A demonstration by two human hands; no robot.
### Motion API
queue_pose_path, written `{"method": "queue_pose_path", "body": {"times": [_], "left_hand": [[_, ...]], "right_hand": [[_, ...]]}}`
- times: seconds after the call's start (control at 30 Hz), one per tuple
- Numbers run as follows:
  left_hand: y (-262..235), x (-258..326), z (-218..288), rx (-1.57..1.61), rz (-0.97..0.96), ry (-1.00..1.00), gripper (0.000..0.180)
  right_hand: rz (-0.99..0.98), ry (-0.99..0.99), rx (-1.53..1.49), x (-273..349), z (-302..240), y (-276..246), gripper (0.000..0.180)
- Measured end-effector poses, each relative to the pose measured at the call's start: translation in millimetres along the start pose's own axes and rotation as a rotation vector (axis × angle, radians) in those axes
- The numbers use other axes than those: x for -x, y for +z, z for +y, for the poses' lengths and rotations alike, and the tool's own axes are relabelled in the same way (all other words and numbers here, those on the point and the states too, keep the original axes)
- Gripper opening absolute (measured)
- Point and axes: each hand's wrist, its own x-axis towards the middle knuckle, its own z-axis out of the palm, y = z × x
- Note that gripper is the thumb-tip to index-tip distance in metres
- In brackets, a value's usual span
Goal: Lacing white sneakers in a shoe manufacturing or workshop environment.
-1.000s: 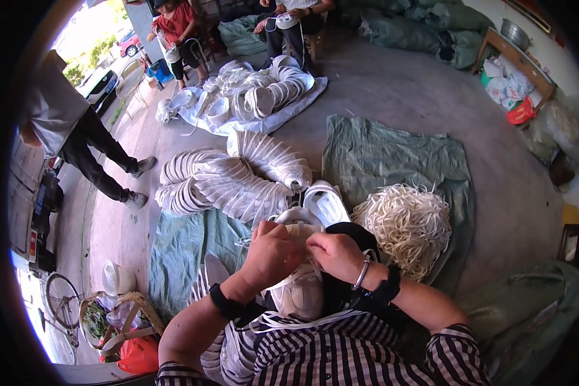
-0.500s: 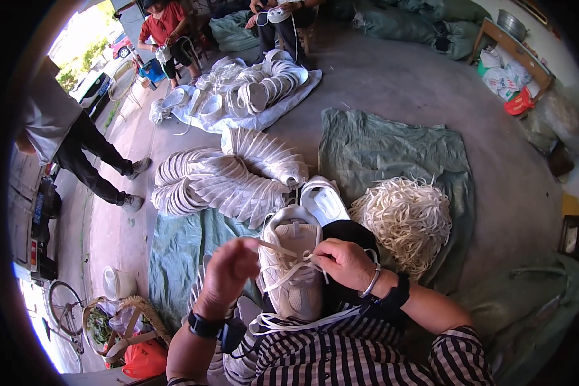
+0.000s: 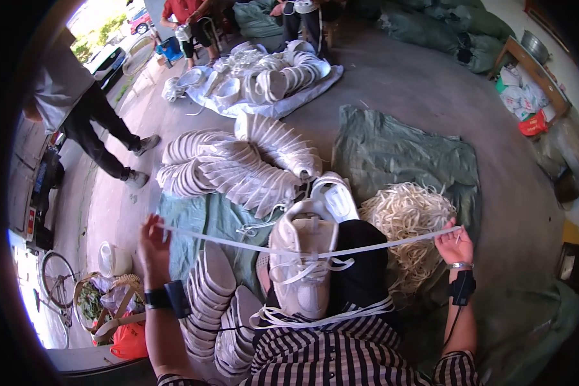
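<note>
A cream-white sneaker (image 3: 310, 301) rests on my lap, toe toward me. One flat white shoelace (image 3: 392, 244) crosses over its upper part and is pulled out nearly straight to both sides. My left hand (image 3: 154, 248) grips the lace's left end, out over the edge of the green sheet. Far to the right, my right hand (image 3: 455, 244) pinches the other end in front of the lace pile. Short loops of lace hang on the sneaker's front. More white laces (image 3: 341, 311) lie across my waist.
A heap of loose laces (image 3: 405, 204) lies on a green sheet (image 3: 405, 145). Stacked white shoe uppers (image 3: 238, 164) spread ahead, with more stacks (image 3: 206, 296) by my left arm. A white shoe (image 3: 336, 196) sits beyond the sneaker. A person (image 3: 90, 109) stands at left; two others sit farther off.
My hands have moved from close by the sneaker's lacing out wide to either side, drawing the lace long between them. The view has shifted slightly.
</note>
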Motion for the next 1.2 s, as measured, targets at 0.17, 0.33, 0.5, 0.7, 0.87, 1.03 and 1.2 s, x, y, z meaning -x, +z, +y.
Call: {"method": "queue_pose_path", "body": {"times": [0.17, 0.33, 0.5, 0.7, 0.87, 1.03, 1.2], "left_hand": [[80.8, 20.6, -36.4, 0.523, -0.055, -0.13, 0.023], [116.2, 45.6, -30.5, 0.641, 0.025, -0.074, 0.035], [125.5, 40.8, -38.4, 0.605, 0.155, -0.104, 0.035], [111.7, 29.6, -49.2, 0.8, 0.166, -0.164, 0.033], [91.4, 18.4, -68.9, 1.02, 0.304, -0.201, 0.026], [77.0, 15.1, -97.0, 1.074, 0.437, -0.292, 0.027], [69.6, 11.4, -126.8, 1.228, 0.453, -0.452, 0.03]], "right_hand": [[-0.086, -0.034, 0.15, -7.8, 16.4, 13.5, 0.022], [-0.191, 0.003, 0.125, -21.4, 0.1, -2.9, 0.021], [-0.062, 0.007, 0.042, -30.3, -6.3, -15.3, 0.02], [-0.017, 0.05, 0.055, -31.2, 10.4, 4.3, 0.019], [0.17, 0.013, 0.149, -24.6, 24.2, 25.1, 0.013], [0.15, 0.092, 0.182, -24.1, 19.7, 19.0, 0.023], [0.231, 0.088, 0.237, -16.8, 37.5, 31.0, 0.027]]}}
